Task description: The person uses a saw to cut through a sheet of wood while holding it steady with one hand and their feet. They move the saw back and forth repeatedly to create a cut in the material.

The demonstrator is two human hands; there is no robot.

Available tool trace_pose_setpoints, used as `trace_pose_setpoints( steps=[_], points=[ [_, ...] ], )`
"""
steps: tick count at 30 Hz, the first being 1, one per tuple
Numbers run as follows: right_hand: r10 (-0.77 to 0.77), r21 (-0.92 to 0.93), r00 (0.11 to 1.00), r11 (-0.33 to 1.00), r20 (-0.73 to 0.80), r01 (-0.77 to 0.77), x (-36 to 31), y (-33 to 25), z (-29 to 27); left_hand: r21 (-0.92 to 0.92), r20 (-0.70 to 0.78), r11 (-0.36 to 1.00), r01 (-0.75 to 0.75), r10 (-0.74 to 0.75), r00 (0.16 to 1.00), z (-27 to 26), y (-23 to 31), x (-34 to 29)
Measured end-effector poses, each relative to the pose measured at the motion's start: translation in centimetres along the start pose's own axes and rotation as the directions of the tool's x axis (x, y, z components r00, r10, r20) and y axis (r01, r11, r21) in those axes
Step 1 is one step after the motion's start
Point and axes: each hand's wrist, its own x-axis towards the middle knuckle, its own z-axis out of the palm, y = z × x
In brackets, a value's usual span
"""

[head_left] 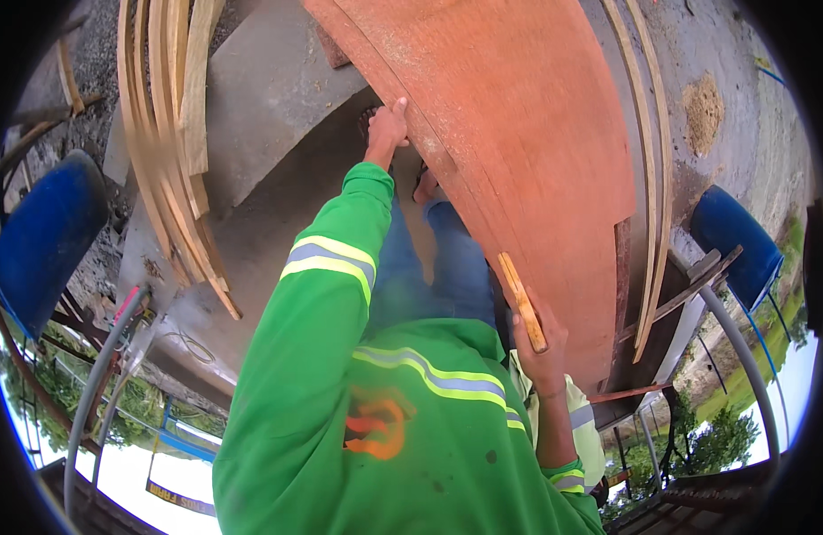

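Reddish board (527, 160): curved, from 12 round to 4 o'clock
Left hand (387, 129): at 12 o'clock, touching the board's edge, fingers bunched close; whether they pinch it I cannot tell
Right hand (540, 350): at 4 o'clock, slightly blurred, fingers closed on the slim wooden piece (522, 303), which tilts toward 11 o'clock
Pale strips (166, 116): bundled at 10 o'clock, 2 more at 2 o'clock
Blue containers (50, 241): 1 at 9 o'clock, 1 at 3 o'clock

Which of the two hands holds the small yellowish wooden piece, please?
The right hand, lower in the picture, holds the yellowish wooden piece. The left hand instead grasps the edge of the reddish board.
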Motion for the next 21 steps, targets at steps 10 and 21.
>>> trace_pose_setpoints(
  steps=[10, 21],
  points=[
    [0.133, -0.028, 0.987, 0.99, -0.09, -0.136, 4.9, 0.4, 8.3, 0.146, 0.628, 0.953, -0.266, 0.118, 0.769, -0.9, -2.2, -11.9],
    [0.105, 0.013, 0.986, 0.995, -0.132, -0.104, 7.5, -2.6, 6.5, -0.262, 0.692, 0.959, 0.103, 0.112, 0.713, 2.8, -0.6, -22.9]
  ],
)
